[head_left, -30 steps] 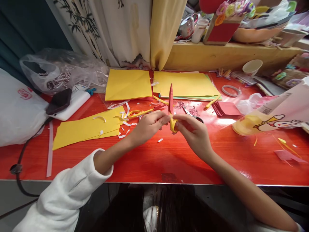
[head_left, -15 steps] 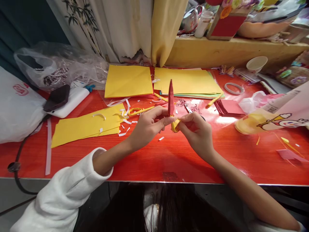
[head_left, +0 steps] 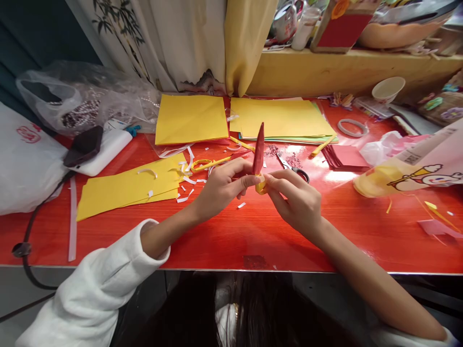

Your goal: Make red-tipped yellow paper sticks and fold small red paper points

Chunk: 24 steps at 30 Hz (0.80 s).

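Observation:
Between my two hands, above the red table [head_left: 217, 241], is a folded paper piece: a pointed red paper blade [head_left: 259, 150] stands up from a small yellow paper loop [head_left: 261, 187] at its base. My left hand [head_left: 228, 185] pinches the base where red meets yellow. On the other side, my right hand [head_left: 297, 197] pinches the yellow paper between thumb and fingertips. Scissors [head_left: 298, 172] with black handles lie just behind my right hand, partly hidden by it. Behind my left hand lies another yellow paper loop with a strip [head_left: 202, 165].
Yellow paper sheets [head_left: 191, 120] and another stack [head_left: 278, 118] lie at the back. Cut yellow paper [head_left: 119, 193] with white scraps is at left, beside a phone [head_left: 85, 144]. Red paper squares [head_left: 349, 158], a drink cup [head_left: 376, 178] and a tape ring [head_left: 352, 128] are at right.
The red blade has tilted slightly to the right. My right hand has shifted a little right and down, and more of the scissors shows behind it. My left hand keeps its pinch.

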Each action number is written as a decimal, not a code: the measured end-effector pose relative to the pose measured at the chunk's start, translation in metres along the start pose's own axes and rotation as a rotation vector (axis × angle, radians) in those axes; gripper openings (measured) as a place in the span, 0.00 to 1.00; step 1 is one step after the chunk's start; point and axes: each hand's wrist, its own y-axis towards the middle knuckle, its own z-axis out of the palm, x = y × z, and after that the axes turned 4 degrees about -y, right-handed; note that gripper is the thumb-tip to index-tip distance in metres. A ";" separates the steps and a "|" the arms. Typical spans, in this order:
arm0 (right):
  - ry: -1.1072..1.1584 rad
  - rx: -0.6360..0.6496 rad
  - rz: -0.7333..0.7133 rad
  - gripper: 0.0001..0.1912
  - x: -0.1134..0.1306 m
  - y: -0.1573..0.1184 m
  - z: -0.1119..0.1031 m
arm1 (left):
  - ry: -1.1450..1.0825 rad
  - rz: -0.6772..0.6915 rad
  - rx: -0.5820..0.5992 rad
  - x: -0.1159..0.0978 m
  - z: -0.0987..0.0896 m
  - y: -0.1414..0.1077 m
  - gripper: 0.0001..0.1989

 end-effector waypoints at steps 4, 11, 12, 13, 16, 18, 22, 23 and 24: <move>-0.046 0.068 -0.047 0.11 -0.004 -0.002 0.000 | 0.038 -0.003 0.011 0.006 0.000 0.000 0.10; -0.053 0.011 -0.136 0.10 -0.005 -0.002 0.001 | 0.030 -0.018 0.015 0.010 0.000 0.000 0.11; -0.053 0.011 -0.135 0.09 -0.005 -0.003 0.001 | 0.010 -0.031 0.016 0.010 0.000 0.000 0.12; -0.052 0.012 -0.132 0.08 -0.005 -0.003 0.001 | -0.010 -0.050 0.019 0.010 0.001 0.000 0.12; -0.056 0.010 -0.132 0.08 -0.003 -0.004 0.004 | -0.063 -0.111 0.012 0.011 0.004 0.001 0.13; -0.078 0.012 -0.144 0.06 -0.001 -0.005 0.006 | -0.084 -0.156 -0.011 0.011 0.006 0.001 0.15; -0.119 0.026 -0.105 0.06 0.003 -0.005 0.011 | 0.000 -0.202 -0.022 0.010 0.007 0.002 0.17; -0.118 0.018 -0.084 0.06 0.003 -0.005 0.011 | 0.050 -0.189 -0.024 0.009 0.006 0.002 0.17; -0.117 0.001 -0.067 0.06 0.003 -0.005 0.011 | 0.099 -0.176 -0.025 0.008 0.005 0.003 0.17</move>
